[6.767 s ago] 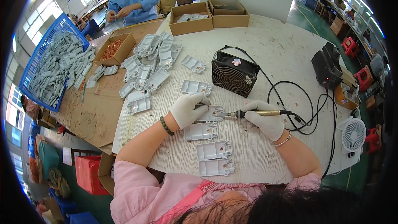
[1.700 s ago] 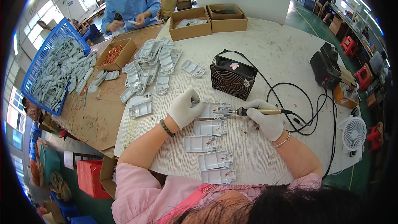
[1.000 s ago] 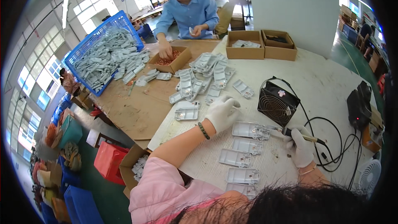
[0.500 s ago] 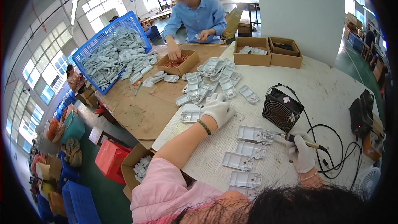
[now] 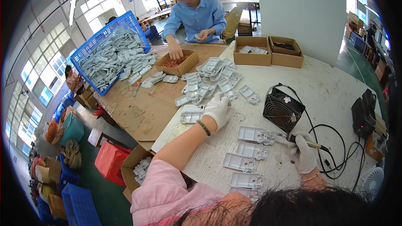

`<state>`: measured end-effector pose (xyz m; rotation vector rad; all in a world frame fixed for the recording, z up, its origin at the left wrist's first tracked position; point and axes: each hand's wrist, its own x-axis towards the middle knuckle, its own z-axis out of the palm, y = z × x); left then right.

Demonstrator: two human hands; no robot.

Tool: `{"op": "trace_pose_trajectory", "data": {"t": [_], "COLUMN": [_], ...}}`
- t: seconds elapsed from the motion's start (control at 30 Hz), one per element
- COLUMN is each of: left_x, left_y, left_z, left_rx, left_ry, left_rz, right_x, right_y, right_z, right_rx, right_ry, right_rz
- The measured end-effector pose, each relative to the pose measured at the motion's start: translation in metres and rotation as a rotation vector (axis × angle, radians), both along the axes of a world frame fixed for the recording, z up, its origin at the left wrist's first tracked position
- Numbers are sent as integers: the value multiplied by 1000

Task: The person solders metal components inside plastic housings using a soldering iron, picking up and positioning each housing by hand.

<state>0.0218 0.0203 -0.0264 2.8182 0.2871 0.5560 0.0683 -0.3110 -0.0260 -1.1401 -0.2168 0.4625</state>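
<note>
My right hand [image 5: 303,155], in a white glove, is closed around a soldering iron [image 5: 315,145]. The iron's tip is at the right end of the top grey plastic housing [image 5: 251,134] in a column of several on the white tabletop. My left hand [image 5: 217,111], also gloved, has bent fingers slightly apart beside the near edge of a heap of grey housings [image 5: 215,68]. Nothing shows in it, though its palm is hidden. A separate housing [image 5: 191,116] lies left of that hand, and another [image 5: 249,94] sits right of the heap.
A black fan [image 5: 284,108] stands near the iron, whose cable loops toward a dark box-shaped unit [image 5: 363,113]. Cardboard boxes [image 5: 252,59] line the back. Across the table, a person in a blue shirt [image 5: 197,16] reaches into a carton [image 5: 188,65] beside a full blue crate [image 5: 77,60].
My left hand's fingers have drawn a little closer together beside the heap. My right hand and the iron stay almost still. The whole view has shifted slightly.
</note>
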Motion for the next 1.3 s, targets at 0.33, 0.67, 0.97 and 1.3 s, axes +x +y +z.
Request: {"op": "trace_pose_trajectory", "data": {"t": [0.33, 0.67, 0.97, 1.3], "left_x": [-1, -3, -5, -16], "left_y": [4, -3, -13, -50], "left_z": [-4, 17, 25, 19], "left_rx": [39, -276, -1069, -637], "left_ry": [57, -28, -72, 67], "left_rz": [-8, -56, -171, -225], "right_x": [-2, -2, 1, -1], "right_y": [1, 0, -2, -1], "right_z": [5, 3, 4, 3], "right_rx": [-54, -71, -53, -33], "right_ry": [-21, -3, 15, 44], "right_rz": [-13, -20, -30, 3]}}
